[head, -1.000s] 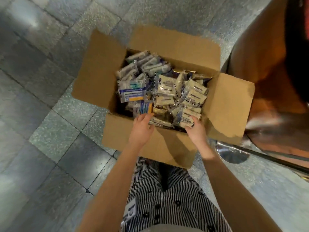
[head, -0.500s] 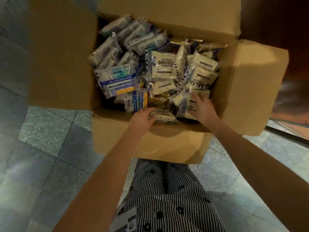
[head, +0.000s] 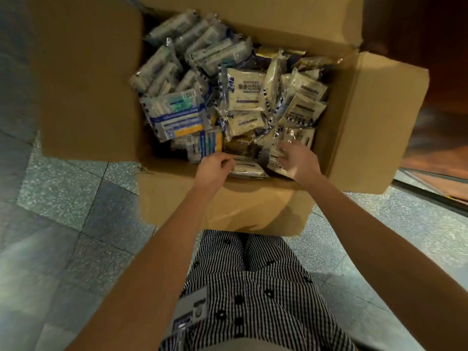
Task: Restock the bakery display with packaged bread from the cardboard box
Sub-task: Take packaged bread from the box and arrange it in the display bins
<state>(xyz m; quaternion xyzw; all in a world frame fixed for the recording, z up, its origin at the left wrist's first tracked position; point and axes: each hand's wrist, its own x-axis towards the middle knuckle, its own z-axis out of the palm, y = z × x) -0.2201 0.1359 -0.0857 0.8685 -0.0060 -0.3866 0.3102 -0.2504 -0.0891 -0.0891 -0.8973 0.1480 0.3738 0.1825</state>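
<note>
Grey tiled floor (head: 63, 198) at left. Open cardboard box (head: 374, 122) on floor, flaps spread, packed with packaged bread (head: 249, 91). Left hand (head: 214, 168) at box's near edge, fingers curled together on wrapper edge of near packet (head: 247, 167). Right hand (head: 300, 162) beside it, fingers spread apart, resting on packets. Striped garment (head: 253, 287) below.

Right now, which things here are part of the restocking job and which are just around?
Part of the job:
cardboard box
cream bread packets
blue-labelled packets
left hand and right hand, both reaching into the near end of the box

Just around:
tiled floor
striped clothing
</note>
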